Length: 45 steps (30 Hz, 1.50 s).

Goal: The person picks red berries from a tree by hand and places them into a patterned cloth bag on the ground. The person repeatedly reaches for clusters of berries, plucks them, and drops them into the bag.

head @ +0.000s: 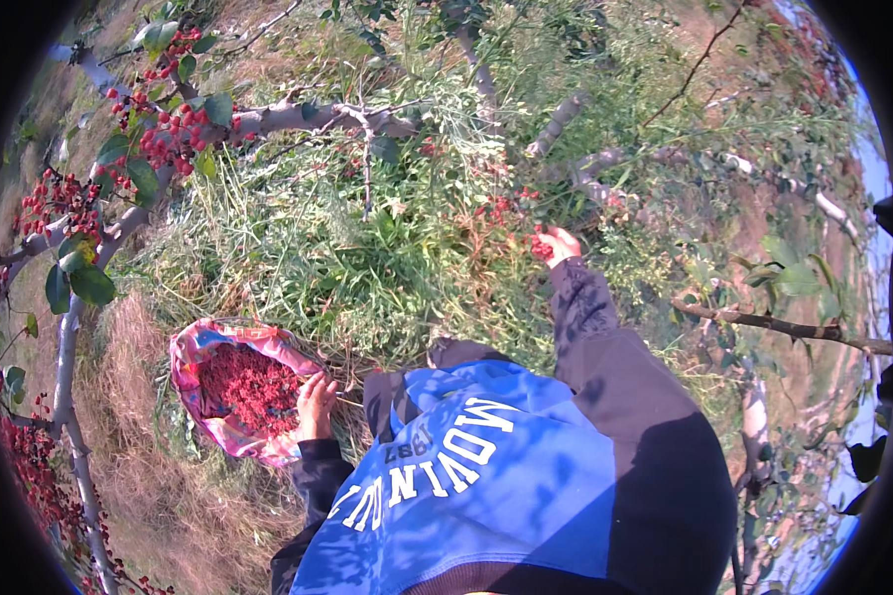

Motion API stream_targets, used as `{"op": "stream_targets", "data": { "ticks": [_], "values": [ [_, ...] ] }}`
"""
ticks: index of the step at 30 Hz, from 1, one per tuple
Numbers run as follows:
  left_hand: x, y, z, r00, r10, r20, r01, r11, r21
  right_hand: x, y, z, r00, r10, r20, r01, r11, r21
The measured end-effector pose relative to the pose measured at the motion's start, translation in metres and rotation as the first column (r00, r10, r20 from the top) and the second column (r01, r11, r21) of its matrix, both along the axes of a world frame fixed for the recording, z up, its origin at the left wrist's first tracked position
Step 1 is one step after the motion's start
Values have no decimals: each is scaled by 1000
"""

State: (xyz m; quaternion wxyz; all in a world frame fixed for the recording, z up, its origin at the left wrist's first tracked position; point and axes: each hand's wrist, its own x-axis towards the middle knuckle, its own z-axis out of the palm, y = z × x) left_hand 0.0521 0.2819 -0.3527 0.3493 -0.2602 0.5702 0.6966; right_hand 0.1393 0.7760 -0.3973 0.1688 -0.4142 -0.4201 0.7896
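Note:
A pink patterned cloth bag [186, 372] hangs wide-mouthed at my left side, with many small red berries [249, 387] heaped inside. They look like Sichuan pepper. My left hand [317, 405] grips the bag's right rim. Farther out and to the right, my right hand [562, 245] has its fingers closed around a red berry cluster [542, 247]. Whether that cluster is still on its twig cannot be seen. Just beyond these fingers are more red berries [500, 208] among leaves and weeds.
A thick grey branch [283, 119] crosses the upper left, bearing berry clusters [175, 137]. Another limb [65, 372] runs down the left side. At the right, a bare branch [781, 323] juts inward. Tall green weeds [372, 260] and dry grass [141, 506] cover the ground.

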Motion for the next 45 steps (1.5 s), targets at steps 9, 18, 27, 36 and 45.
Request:
{"op": "stream_targets", "data": {
  "ticks": [9,18,27,36,45],
  "values": [
    [-41,19,14,984,-146,-102,145,989,-21,-20,-26,19,902,-220,-371,148,966,-213],
    [-53,27,19,964,-252,-87,249,967,-45,-10,-2,-16,957,-189,220,186,982,36],
    [-59,38,24,930,-343,-130,343,939,-29,-15,-3,-65,841,-234,488,73,942,327],
    [-70,94,61,874,-426,-233,453,888,76,-18,-91,104,896,-26,-442,-31,992,-121],
    [-75,196,147,621,-538,-570,739,644,196,-58,-136,176,867,321,-382,-288,947,142]
  ]
}}
